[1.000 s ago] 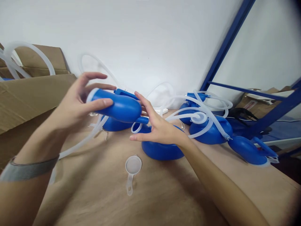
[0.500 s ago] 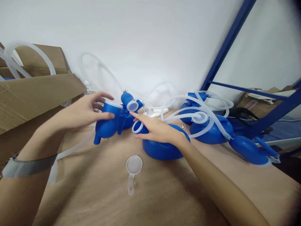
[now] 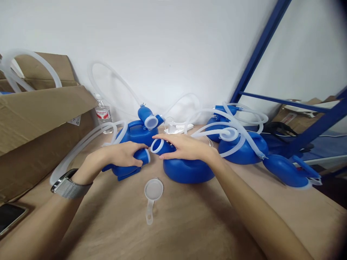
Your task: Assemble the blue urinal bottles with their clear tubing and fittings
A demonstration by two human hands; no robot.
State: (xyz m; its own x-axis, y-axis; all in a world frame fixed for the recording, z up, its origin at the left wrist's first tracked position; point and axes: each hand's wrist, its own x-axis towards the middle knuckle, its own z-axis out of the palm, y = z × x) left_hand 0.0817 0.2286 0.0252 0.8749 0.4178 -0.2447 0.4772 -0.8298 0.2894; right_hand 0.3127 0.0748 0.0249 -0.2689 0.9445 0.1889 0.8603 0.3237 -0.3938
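My left hand (image 3: 126, 153) is wrapped round the short neck of a blue plastic urinal bottle (image 3: 127, 171), which lies on its side with the white-rimmed mouth to the right. My right hand (image 3: 184, 147) grips the neck of another blue urinal bottle (image 3: 187, 172), thumb below and fingers above. Its open white-rimmed mouth (image 3: 156, 146) points left, close to the first bottle's mouth. Between the hands and nearer to me, a translucent round cap with a strap (image 3: 153, 189) lies loose on the brown table covering. Palms and fingers hide parts of both necks.
Behind stand a capped blue bottle (image 3: 145, 133), a water bottle (image 3: 103, 115) and a power strip (image 3: 180, 128). More blue bottles (image 3: 241, 150) with coiled clear tubes lie right. A cardboard box (image 3: 48, 119) and a phone (image 3: 11, 216) are left; a blue metal frame (image 3: 260, 47) rises right.
My left hand has lowered its bottle from an upright, raised position to lying on the table, mouth turned to the right. My right hand stays on its bottle's neck.
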